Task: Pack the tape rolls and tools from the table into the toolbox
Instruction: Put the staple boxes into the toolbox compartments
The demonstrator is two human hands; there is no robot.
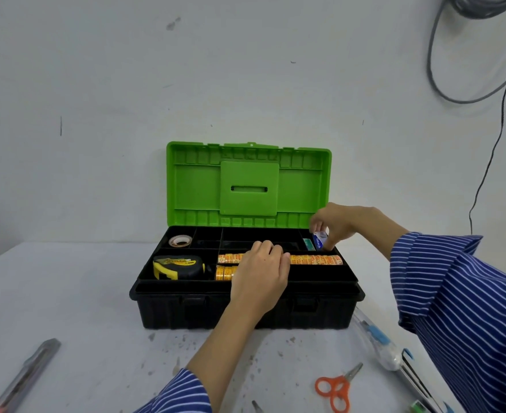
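A: Why is the toolbox (246, 311) set at the back of the table (67, 308), its green lid (248, 186) nearly against the wall?

B: I'd guess so the lid stays propped upright and both hands are free. The open tray faces the person, every compartment within reach.

A: What is the right hand (339, 223) doing at the tray's back right corner?

B: Its thumb and fingers pinch a small blue-and-white packet (320, 239) and hold it upright over the narrow compartment there, beside a small green item (308, 244). What the packet contains I cannot tell. Held on edge like that, it looks meant to slot in beside its neighbour.

A: And the left hand (260, 272)?

B: It lies over the middle of the tray, fingers curled down onto the row of yellow tape rolls (315, 259). It hides the middle of the row, so whether it grips a roll or only steadies them I cannot tell. The rolls lie side by side along the long front compartment, which suits their shape, with a few more rolls (224, 272) in front of them.

A: What else is already packed?

B: A tape measure (179, 266) in the front left compartment and a brown tape roll (180, 241) in the back left one.

A: What remains outside?

B: Orange scissors (336, 389) near the table's front edge, a long clear-handled tool (378, 341) at the right, and a grey cutter (27, 374) at the front left. So the job looks roughly half done.
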